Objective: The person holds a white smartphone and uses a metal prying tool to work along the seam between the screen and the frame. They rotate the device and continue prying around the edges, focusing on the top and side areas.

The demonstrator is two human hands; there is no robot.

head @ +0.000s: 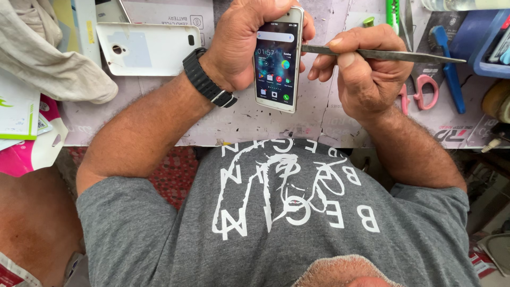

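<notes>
My left hand (236, 45), with a black watch (208, 85) on its wrist, grips a white smartphone (276, 61) upright above the work mat. The phone's screen is lit and shows a home screen with icons. My right hand (364, 72) pinches a long thin metal tool (409, 55). The tool lies level, and its tip touches the phone's right edge near the top. Both hands hover over the middle of the bench.
A white phone back cover (146, 49) lies on the stained mat (249, 125) at the left. A beige cloth (48, 58) and pink packaging (26, 154) sit further left. Pink-handled scissors (425, 90), a blue-handled tool (450, 74), a green cutter (392, 13) and a blue tray (486, 50) crowd the right.
</notes>
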